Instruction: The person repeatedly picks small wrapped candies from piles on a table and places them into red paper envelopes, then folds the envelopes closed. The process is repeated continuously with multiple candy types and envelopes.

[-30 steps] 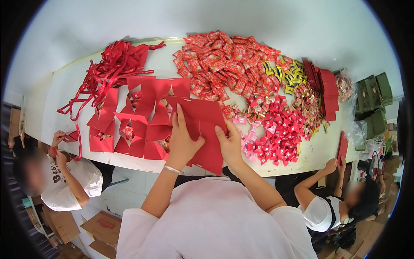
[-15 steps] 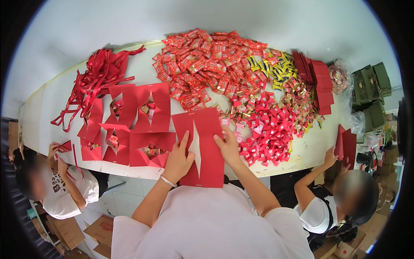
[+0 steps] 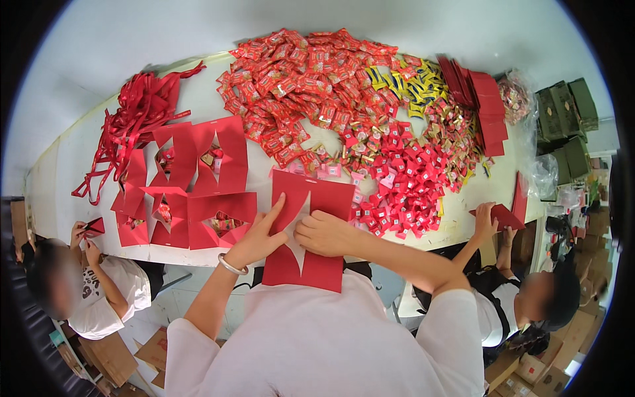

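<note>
Over the table's near edge I hold a folded red paper gift box point(image 3: 334, 193), its middle slit spread to show a pale inside. My left hand point(image 3: 256, 237) grips its left panel, index finger up along the surface and thumb at the slit. Curled into a closed shape, my right hand point(image 3: 324, 233) reaches across the right panel to the slit; its fingertips are hidden. Left of it, a sweets-filled red box point(image 3: 198, 235) lies nearest my left hand, with several similar ones behind. Pink-red wrapped sweets point(image 3: 410, 178) are heaped beyond my right hand.
Red ribbons point(image 3: 142, 109) lie at the far left. Red sweet packets point(image 3: 297, 79) and yellow sweets point(image 3: 417, 89) cover the back, beside stacked flat red boxes point(image 3: 488, 112). One co-worker point(image 3: 109, 284) sits left, another point(image 3: 509, 298) right, handling red card pieces.
My right hand has moved left from the box's right edge to the slit and curled. The slit has widened and the box shifted slightly. The right co-worker's hands have come nearer.
</note>
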### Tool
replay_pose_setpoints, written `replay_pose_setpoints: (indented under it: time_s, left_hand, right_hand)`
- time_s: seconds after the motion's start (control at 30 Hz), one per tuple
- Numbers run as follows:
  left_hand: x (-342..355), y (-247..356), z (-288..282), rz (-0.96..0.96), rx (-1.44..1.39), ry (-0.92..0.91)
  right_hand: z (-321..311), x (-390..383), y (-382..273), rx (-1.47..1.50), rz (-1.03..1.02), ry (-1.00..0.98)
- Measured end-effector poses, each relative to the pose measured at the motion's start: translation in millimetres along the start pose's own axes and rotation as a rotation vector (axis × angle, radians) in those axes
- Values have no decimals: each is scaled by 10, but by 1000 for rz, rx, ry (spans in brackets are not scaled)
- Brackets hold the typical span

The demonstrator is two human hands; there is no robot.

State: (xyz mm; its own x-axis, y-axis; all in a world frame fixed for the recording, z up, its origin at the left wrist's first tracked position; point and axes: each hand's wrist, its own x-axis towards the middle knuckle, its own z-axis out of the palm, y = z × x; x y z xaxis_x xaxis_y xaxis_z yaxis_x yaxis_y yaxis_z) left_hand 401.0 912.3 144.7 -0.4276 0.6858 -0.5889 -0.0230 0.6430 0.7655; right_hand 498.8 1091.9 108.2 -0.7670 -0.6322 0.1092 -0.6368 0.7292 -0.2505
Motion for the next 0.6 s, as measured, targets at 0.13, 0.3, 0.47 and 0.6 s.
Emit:
replay_pose_setpoints:
  time_s: [0.13,0.3,0.47,0.6]
  left_hand:
    - [-108,128,-61,-6,-64,-125]
    - [-300,88,-152,-207,-420,-231]
    - [-227,-103,-166,-106,-704,-6]
    - [-55,-290,74,172,-371,326]
  right_hand:
    - [-340,191,-8,174,31,36]
    - [-525,-23,-143,200,22,423]
    - [-427,-95,26,83,359,759]
    - [-129,-139,-74,433,927,702]
